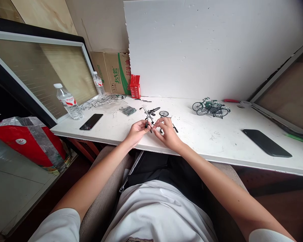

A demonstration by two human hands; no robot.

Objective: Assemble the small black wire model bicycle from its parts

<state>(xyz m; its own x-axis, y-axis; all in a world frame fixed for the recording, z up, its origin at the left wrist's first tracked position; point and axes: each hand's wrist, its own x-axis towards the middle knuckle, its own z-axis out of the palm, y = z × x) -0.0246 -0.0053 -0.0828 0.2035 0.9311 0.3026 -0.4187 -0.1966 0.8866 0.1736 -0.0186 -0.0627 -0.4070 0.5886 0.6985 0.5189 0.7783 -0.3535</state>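
Observation:
Near the table's front edge, my left hand (138, 130) is closed on a small dark model bicycle frame (148, 116), whose handlebar points up and away. My right hand (166, 132) is beside it, its thumb and index finger pinched at the frame's right side. Whatever small part those fingertips hold is too small to make out. Just beyond my hands lie a loose spoked wheel (164, 113) and a dark wheel piece (154, 110). A thin black tool (175, 128) rests right of my right hand.
Two assembled model bicycles (210, 108) stand right of centre. Phones lie at left (91, 121) and right (267, 143). Bottles (70, 103), a bag of parts (128, 110), a red box (135, 86) and a carton (113, 72) occupy the left side of the white table (192, 141).

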